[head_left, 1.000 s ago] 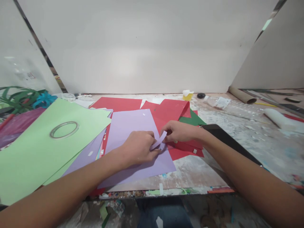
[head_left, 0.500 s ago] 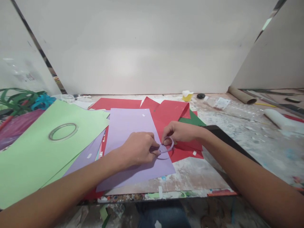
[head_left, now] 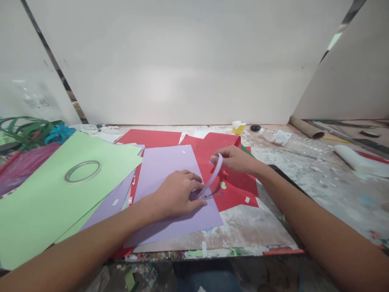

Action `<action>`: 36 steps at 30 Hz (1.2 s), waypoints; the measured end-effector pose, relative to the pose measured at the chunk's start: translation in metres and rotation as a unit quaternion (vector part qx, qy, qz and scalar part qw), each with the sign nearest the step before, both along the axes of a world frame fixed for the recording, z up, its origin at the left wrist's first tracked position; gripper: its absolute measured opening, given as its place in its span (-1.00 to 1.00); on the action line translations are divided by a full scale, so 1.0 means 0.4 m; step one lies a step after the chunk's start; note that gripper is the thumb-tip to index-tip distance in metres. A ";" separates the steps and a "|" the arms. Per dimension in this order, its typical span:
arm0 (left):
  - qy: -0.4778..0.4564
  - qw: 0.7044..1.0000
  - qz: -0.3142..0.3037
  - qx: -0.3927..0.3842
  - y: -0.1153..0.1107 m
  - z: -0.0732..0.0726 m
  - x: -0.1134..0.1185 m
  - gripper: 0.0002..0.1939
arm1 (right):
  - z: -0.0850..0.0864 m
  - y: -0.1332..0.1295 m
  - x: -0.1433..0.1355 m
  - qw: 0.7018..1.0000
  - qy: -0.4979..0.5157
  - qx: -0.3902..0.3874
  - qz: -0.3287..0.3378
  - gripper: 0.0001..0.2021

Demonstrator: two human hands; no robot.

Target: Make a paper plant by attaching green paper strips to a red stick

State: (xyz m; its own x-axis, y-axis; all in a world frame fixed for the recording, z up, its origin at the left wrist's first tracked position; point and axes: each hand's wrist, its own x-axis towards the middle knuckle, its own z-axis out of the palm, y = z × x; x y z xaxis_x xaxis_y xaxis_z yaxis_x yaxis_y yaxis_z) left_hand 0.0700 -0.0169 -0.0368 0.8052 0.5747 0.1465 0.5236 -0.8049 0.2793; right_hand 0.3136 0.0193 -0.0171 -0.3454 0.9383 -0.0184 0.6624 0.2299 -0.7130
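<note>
A narrow purple paper strip (head_left: pixel 214 177) curves up from the purple sheet (head_left: pixel 167 162). My right hand (head_left: pixel 234 158) pinches its upper end, raised over the red paper. My left hand (head_left: pixel 181 194) rests on the purple sheet, thumb and fingers apart, around the strip's lower end. Whether the left fingertips touch that end is hard to see. Below the right hand, the red paper (head_left: pixel 240 186) carries a small pale green scrap (head_left: pixel 223 185) and a white scrap (head_left: pixel 247 200).
On the left, a tape roll (head_left: pixel 82 171) lies on light green sheets (head_left: pixel 33 207). A yellow tub (head_left: pixel 238 127), a black lid (head_left: pixel 255 127), a cardboard tube (head_left: pixel 306 127) and a clear plastic bottle (head_left: pixel 299 142) stand or lie at the back right. Paper scraps litter the front table edge.
My right hand has lifted up and to the right, drawing the strip from a small loop into a longer arc. The fingers of my left hand have spread apart on the sheet.
</note>
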 end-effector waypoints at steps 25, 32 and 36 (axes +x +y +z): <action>-0.250 0.930 0.009 -0.270 0.052 -0.012 -0.012 -0.46 | -0.038 -0.051 -0.084 0.997 -0.056 0.033 0.036 -0.83; -0.089 0.994 -0.056 -0.015 0.061 0.007 -0.030 -0.35 | -0.020 -0.051 -0.085 0.996 0.028 -0.067 0.058 -0.78; -0.049 0.997 -0.046 0.038 0.099 0.022 -0.026 -0.29 | -0.004 -0.042 -0.072 0.990 0.053 -0.069 0.109 -0.87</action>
